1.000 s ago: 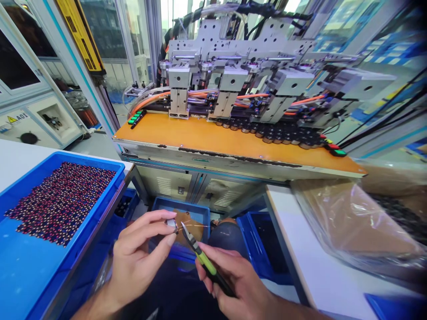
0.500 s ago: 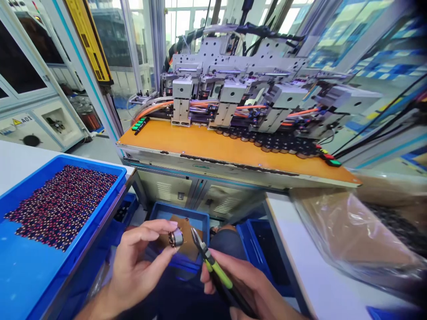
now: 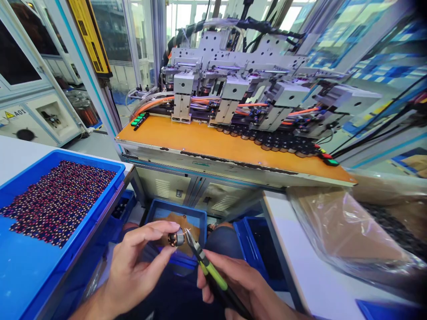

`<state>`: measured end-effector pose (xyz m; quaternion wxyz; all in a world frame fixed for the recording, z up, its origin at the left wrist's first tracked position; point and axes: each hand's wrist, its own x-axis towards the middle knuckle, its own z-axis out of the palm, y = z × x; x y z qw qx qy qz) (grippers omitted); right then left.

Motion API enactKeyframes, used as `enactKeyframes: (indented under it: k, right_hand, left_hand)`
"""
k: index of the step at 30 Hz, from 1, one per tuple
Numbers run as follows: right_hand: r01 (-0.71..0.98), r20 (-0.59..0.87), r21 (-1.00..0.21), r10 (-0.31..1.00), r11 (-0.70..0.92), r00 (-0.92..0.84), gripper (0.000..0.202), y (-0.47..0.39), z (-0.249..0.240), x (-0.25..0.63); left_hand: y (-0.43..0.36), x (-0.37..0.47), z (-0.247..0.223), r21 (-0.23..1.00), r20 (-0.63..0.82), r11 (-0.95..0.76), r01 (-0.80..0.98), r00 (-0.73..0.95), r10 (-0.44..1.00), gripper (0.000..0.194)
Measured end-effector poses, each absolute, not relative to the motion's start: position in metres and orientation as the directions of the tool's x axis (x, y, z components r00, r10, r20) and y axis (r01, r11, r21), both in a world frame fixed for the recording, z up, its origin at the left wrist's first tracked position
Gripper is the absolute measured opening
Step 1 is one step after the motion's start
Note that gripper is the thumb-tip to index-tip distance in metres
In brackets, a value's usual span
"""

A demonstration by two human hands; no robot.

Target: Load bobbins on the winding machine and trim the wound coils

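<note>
Between thumb and fingertips, my left hand [image 3: 138, 255] pinches a small motor stator [image 3: 176, 238], a grey ring with copper windings inside. Thin wire ends stick out of its right side. My right hand [image 3: 240, 280] is wrapped round a pair of cutting pliers [image 3: 210, 269] with green and black handles. The jaw tips lie close beside the wire ends; whether they touch them I cannot tell. Below both hands a blue bin [image 3: 203, 218] holds brown cardboard [image 3: 187, 222].
At left stands a blue tray [image 3: 122, 171] full of small wound parts. A machine with several clamping heads [image 3: 183, 84] rises behind an orange worktop [image 3: 200, 138], where dark round parts [image 3: 283, 142] line up. Plastic-wrapped cardboard [image 3: 353, 222] lies on the white table at right.
The pliers have moved left and slightly up, bringing their tips close to the stator's wires. My left hand has kept its pinch, with the stator turned slightly. The view has shifted a little.
</note>
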<state>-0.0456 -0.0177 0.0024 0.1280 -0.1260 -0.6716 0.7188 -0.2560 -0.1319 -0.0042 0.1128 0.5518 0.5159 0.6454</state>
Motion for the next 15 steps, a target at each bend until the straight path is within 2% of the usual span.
enactKeyframes:
  k: [7,12,15]
  right_hand:
    - [0.037,-0.068,-0.995,0.346,-0.097,-0.936,0.058,-0.018,0.001,-0.046]
    - [-0.04,0.004,-0.988,0.233,-0.148,-0.973,0.068,-0.011,-0.018,-0.051]
    - [-0.012,-0.025,-0.986,0.213,-0.169,-0.977,0.067,-0.009,-0.026,-0.056]
  left_hand:
    - [-0.131,-0.256,-0.004,0.802,0.577,-0.42,0.425,-0.368,0.729,0.061]
    - [-0.13,-0.256,-0.004,0.807,0.574,-0.426,0.409,-0.374,0.729,0.061]
    - [-0.13,-0.256,-0.004,0.814,0.566,-0.42,0.402,-0.38,0.732,0.062]
